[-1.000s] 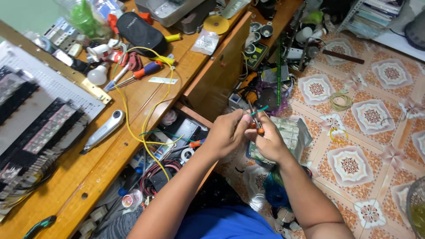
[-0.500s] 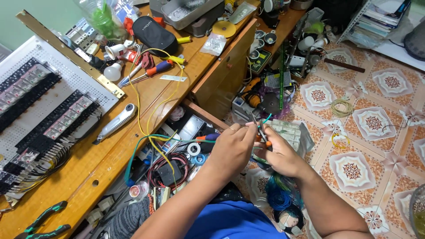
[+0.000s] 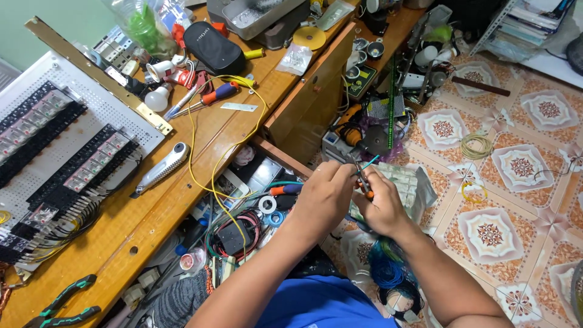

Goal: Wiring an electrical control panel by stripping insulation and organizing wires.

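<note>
A thin teal insulated wire (image 3: 370, 162) sticks up between both hands, above the open wooden drawer's (image 3: 285, 159) edge and the patterned tile floor (image 3: 522, 200). The left hand (image 3: 322, 197) pinches the wire with closed fingertips; the right hand (image 3: 379, 206) is curled around a small orange-handled tool (image 3: 364, 185) applied to it. Compared with half a second ago, the hands sit slightly lower and closer together, and the view has tilted, showing more of the white perforated panel with black relay rows (image 3: 61, 146) on the wooden workbench (image 3: 182, 188).
</note>
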